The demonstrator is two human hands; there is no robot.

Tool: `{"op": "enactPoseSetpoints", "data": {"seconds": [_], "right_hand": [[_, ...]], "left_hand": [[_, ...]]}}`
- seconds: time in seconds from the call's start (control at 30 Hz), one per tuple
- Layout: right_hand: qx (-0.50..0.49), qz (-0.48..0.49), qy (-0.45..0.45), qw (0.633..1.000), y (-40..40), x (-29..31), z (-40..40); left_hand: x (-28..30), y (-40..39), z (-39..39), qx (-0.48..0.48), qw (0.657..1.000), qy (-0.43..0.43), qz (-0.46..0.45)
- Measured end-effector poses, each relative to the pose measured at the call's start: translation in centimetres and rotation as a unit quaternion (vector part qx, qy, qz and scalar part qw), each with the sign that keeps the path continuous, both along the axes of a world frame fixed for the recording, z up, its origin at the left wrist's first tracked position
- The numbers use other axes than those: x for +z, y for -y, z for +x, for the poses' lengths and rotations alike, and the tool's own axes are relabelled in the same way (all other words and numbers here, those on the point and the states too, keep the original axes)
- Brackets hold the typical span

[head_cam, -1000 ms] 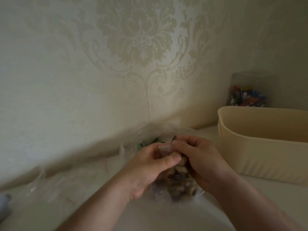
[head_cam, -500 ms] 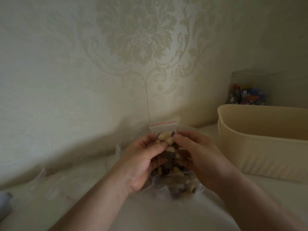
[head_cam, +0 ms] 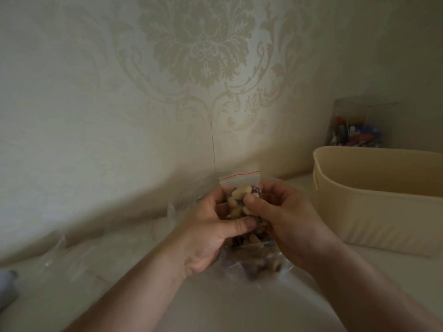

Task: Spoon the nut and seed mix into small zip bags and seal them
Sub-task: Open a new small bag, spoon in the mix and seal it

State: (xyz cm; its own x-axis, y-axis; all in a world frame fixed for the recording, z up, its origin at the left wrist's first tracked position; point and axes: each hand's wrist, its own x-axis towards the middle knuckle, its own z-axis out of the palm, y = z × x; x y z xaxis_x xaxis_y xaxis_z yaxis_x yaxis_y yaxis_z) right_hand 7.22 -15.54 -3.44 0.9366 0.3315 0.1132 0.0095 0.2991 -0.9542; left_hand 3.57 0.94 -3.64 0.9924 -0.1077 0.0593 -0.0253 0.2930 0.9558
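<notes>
Between both hands, clear red-striped zip bag (head_cam: 239, 178), nut-filled

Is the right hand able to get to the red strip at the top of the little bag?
Probably yes. The right hand already grips the little bag just below the red strip, and nothing covers the strip.

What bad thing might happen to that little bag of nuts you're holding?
The small zip bag looks packed nearly up to its red strip, so nuts could catch there and stop it sealing. The left hand and right hand grip its middle, so a hard squeeze might push nuts out the top.
</notes>
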Motion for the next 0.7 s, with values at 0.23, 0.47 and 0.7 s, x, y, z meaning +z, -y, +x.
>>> {"op": "enactPoseSetpoints", "data": {"seconds": [0.23, 0.47, 0.7], "right_hand": [[-0.006, -0.048, 0.016, 0.999, -0.36, -0.31, 0.13], [0.019, 0.004, -0.027, 0.999, 0.07, 0.18, -0.13], [0.045, -0.012, 0.004, 0.999, 0.05, -0.17, 0.01]], "left_hand": [[-0.35, -0.95, 0.5, -0.007, 1.0, 0.012, 0.004], [0.15, -0.08, 0.25, -0.008, 0.999, -0.009, -0.036], [0.13, -0.25, 0.25, 0.011, 0.999, -0.011, -0.033]]}}
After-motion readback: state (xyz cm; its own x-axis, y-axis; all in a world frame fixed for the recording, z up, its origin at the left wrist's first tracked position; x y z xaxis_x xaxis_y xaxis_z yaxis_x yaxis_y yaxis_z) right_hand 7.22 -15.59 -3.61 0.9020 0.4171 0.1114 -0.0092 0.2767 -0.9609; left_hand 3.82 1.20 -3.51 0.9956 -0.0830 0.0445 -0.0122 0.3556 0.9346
